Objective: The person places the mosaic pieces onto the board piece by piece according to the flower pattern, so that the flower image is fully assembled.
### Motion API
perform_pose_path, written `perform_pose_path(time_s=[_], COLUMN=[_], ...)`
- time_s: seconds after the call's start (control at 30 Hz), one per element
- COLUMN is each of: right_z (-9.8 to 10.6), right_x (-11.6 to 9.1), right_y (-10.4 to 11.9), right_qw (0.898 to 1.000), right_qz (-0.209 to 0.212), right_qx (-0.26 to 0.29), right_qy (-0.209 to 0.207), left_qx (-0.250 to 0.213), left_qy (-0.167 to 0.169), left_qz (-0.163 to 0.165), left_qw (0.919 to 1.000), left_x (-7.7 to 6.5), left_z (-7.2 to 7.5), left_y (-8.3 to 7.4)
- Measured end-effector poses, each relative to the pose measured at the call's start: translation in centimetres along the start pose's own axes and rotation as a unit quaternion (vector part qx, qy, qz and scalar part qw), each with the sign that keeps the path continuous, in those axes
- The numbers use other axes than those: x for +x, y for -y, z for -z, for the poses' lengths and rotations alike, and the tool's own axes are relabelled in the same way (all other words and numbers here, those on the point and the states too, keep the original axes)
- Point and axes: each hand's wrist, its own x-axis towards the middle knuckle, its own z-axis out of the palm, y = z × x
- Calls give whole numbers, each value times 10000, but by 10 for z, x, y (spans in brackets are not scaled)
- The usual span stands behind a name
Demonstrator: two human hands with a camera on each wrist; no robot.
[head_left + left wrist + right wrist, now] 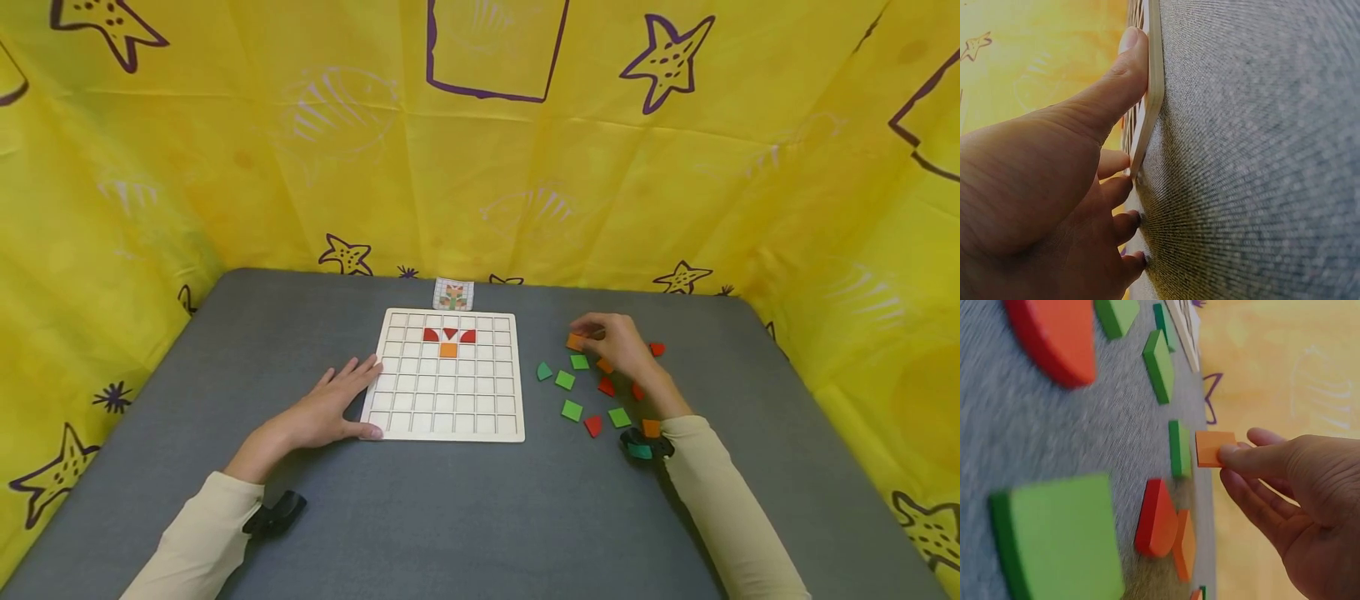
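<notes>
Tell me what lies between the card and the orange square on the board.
From the card down, the head view shows the top rim of the board, an empty cell, then the red triangle.

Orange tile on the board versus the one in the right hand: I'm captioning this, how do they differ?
The placed tile lies flat on the board; the held tile is pinched by the right hand. The placed tile's top is uncovered; the held tile is partly covered. Both are orange.

Head view is bright, left wrist view dimmer.
</notes>
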Motion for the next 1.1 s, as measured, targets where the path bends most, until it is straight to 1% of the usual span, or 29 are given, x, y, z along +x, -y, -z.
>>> perform_pose_path(time_s=[0.2, 0.37, 0.8, 1.1], right_z=[-10, -19, -36, -53], right_x=[8, 14, 27, 36], right_y=[9, 16, 34, 50], right_qw=[9999, 9997, 9984, 9971], right_qz=[92, 96, 477, 577], right_qx=[87, 205, 279, 435], right_qy=[-21, 40, 81, 229], left_qx=[-39, -42, 100, 163], left_qy=[-19, 12, 31, 34], left_qz=[24, 33, 121, 53], left_qw=[10000, 10000, 9999, 9998], left_x=[-1, -1, 1, 1], left_z=[1, 1, 1, 1], left_y=[-1, -1, 0, 0])
